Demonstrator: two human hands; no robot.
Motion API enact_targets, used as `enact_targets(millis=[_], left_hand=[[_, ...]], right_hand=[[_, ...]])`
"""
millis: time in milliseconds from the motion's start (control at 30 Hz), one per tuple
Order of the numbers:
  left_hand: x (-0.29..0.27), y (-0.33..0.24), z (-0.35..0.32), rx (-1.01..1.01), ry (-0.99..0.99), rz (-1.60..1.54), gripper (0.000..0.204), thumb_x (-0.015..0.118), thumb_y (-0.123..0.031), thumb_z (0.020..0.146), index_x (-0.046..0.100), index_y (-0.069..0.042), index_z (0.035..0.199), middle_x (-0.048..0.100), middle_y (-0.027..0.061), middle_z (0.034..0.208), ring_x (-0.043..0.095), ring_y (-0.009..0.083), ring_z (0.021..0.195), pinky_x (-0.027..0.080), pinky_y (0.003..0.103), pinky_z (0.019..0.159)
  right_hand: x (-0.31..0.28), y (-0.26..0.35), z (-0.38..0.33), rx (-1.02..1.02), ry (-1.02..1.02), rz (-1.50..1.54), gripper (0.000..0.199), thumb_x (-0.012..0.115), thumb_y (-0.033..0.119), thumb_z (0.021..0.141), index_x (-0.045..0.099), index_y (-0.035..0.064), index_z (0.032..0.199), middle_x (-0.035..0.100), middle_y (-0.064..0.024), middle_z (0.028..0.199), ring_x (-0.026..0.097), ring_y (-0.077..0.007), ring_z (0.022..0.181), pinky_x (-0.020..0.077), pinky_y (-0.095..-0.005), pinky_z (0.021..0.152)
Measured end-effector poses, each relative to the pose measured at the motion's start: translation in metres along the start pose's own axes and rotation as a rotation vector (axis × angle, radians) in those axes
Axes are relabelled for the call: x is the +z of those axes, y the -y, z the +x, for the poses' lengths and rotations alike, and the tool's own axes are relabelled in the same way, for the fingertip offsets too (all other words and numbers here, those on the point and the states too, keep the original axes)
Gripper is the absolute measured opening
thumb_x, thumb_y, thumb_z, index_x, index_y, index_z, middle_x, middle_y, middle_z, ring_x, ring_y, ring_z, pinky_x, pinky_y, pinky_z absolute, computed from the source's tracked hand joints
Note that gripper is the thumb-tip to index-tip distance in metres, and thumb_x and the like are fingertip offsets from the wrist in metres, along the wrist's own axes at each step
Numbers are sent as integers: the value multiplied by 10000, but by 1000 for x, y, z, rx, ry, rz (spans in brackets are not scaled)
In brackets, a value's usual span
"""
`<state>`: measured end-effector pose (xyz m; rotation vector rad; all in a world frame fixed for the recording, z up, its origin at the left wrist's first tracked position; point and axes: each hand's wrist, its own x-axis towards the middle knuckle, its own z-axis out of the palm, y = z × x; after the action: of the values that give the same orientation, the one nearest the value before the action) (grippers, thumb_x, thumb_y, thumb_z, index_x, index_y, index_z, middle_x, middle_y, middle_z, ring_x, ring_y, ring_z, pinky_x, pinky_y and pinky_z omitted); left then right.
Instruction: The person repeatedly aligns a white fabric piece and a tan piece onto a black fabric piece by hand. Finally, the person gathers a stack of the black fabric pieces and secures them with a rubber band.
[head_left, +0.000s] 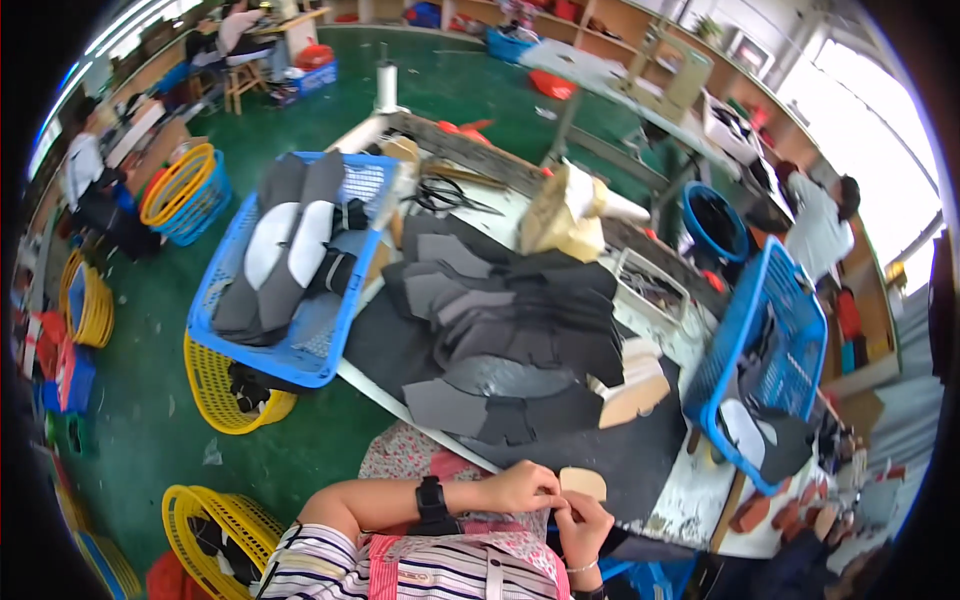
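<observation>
My left hand [525,488] and my right hand [583,525] meet at the table's near edge, fingertips pinched together. What they pinch, if anything, is too small to make out. Just beyond the fingers is a tan flat piece with rounded corners [584,484]; whether it is held or lying there I cannot tell. Farther in, a spread pile of dark grey and black cut fabric pieces [530,320] covers a black mat [640,460]. A shiny dark oval patch [510,377] shows on the nearest pieces. Beside them sits a stack of cream pieces [632,385].
A blue basket [345,335] of grey and white pieces stands left, over a yellow basket [205,385]. Another blue basket [715,385] tilts at the right. Scissors [450,195], a yellowish wrapped bundle [560,215] and a white tray [650,285] lie at the back. Other people sit farther off.
</observation>
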<state>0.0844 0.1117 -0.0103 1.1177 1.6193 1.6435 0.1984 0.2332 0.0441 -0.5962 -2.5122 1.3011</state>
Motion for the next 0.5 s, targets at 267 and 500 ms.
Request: enact_targets(millis=[267, 500], left_hand=[[5, 16, -12, 32, -25, 59, 213, 656, -179, 865, 621, 27, 829, 585, 149, 816, 587, 241, 706, 455, 338, 622], [-48, 15, -33, -389, 114, -826, 155, 557, -57, 864, 618, 47, 962, 604, 65, 1077, 572, 130, 917, 442, 243, 838]], right_hand=[[3, -27, -7, 144, 134, 339, 84, 633, 19, 842, 679, -15, 904, 668, -92, 875, 637, -175, 747, 508, -268, 666], [-21, -94, -9, 576, -140, 1580, 183, 462, 112, 968, 550, 24, 1101, 650, -88, 927, 642, -197, 814, 524, -333, 698]])
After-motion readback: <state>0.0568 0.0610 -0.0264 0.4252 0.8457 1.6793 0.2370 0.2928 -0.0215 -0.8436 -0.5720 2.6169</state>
